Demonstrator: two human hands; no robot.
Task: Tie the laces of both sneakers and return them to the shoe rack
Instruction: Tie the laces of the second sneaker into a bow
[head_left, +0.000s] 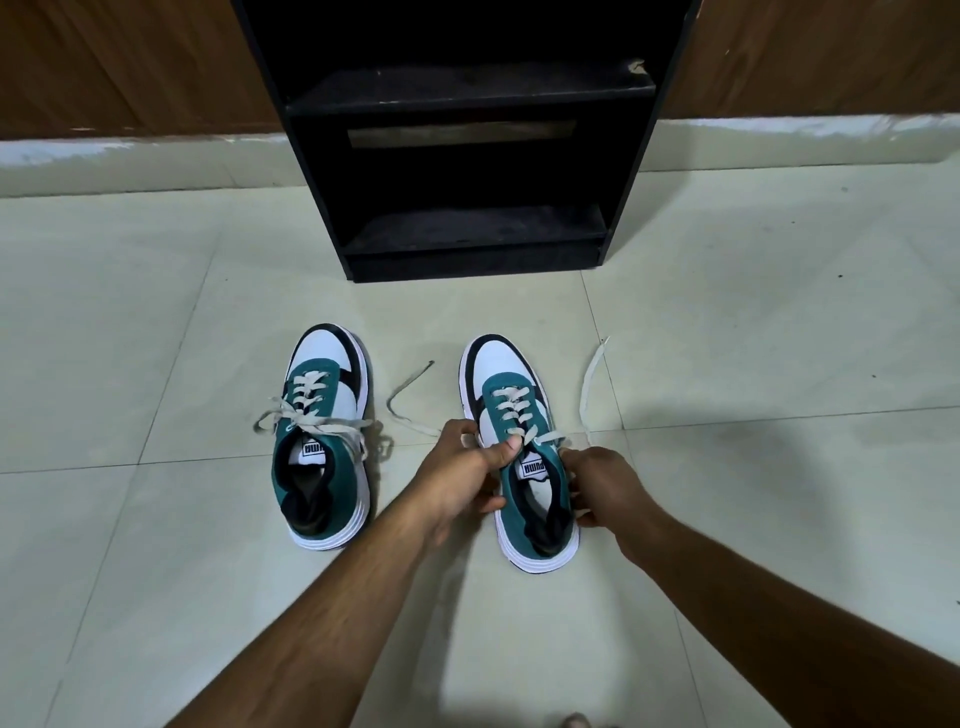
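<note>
We grip the right sneaker (524, 457) on the floor (156, 312): left hand (467, 473) clamped on its left side, thumb over the tongue, right hand (602, 488) clenched against its right side, laces loose.

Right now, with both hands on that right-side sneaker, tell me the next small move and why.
Probably cross the two loose lace ends over the tongue to start the knot. The left hand and right hand grip the right sneaker by its top eyelets, its lace ends trail untied on the floor, while the left sneaker looks tied.
</note>
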